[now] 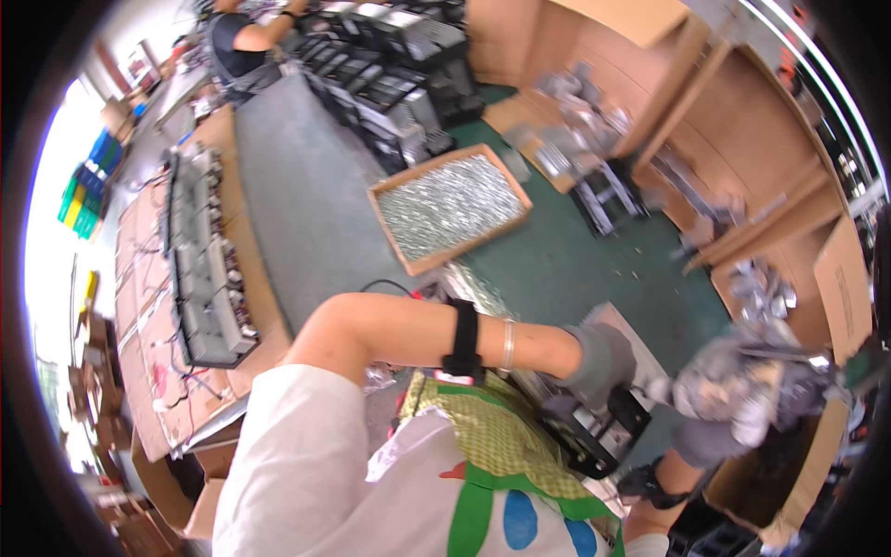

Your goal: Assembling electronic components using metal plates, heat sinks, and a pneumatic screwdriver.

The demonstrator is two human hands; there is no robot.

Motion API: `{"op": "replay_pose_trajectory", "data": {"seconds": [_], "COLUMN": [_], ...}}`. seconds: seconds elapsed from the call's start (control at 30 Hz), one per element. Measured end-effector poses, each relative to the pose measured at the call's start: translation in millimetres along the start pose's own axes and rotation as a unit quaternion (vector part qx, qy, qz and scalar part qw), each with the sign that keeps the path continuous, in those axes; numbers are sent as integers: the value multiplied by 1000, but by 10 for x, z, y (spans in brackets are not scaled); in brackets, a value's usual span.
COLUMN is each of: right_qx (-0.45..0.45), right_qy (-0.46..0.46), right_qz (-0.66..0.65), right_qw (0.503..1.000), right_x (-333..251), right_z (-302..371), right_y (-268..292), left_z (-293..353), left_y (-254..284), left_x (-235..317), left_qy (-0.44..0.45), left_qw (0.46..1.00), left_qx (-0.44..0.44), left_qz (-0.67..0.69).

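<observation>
My left hand point(608, 364), in a grey glove with pale fingertips, reaches across to the right. Its fingers curl down at the upper edge of a black slotted frame point(608, 432), which is tilted close to my apron. Farther right is my gloved right hand point(724, 404), smeared by motion. Its fingers are bent around a dark, partly shiny object point(807, 381) whose kind is too blurred to name. Loose clear plastic wrapping or small bagged parts seem to lie behind that hand.
A shallow cardboard tray point(394, 227) of small shiny metal pieces stands on the green tabletop point(575, 265). Cardboard bins point(761, 121) with bagged parts line the right. Black units point(390, 84) are stacked at the back, near another person point(239, 51). Wired grey assemblies point(209, 269) sit on cardboard at left.
</observation>
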State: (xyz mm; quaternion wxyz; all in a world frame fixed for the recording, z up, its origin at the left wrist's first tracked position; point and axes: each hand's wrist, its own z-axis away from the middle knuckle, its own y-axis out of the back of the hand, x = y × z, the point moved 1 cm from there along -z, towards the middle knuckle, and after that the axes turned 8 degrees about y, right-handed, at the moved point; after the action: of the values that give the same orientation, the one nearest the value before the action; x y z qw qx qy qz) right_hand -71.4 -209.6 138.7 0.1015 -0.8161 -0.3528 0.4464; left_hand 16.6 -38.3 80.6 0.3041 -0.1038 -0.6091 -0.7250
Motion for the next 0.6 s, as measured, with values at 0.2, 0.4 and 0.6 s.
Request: {"op": "replay_pose_trajectory", "data": {"seconds": [0.2,0.4,0.6], "right_qx": [273,397,243], "right_qy": [246,85,83], "right_qz": [427,429,156], "right_qw": [826,807,954], "right_x": [-401,-657,-348], "right_z": [-231,652,653], "right_y": [-252,1474,2118], "left_z": [1263,3219,3835], "left_y": [798,1581,832], "left_x": [-764,-1515,-2449], "left_qy": [148,597,470], "left_qw": [983,771,752], "left_qx": [48,100,287], "left_qz": [102,-196,-362]}}
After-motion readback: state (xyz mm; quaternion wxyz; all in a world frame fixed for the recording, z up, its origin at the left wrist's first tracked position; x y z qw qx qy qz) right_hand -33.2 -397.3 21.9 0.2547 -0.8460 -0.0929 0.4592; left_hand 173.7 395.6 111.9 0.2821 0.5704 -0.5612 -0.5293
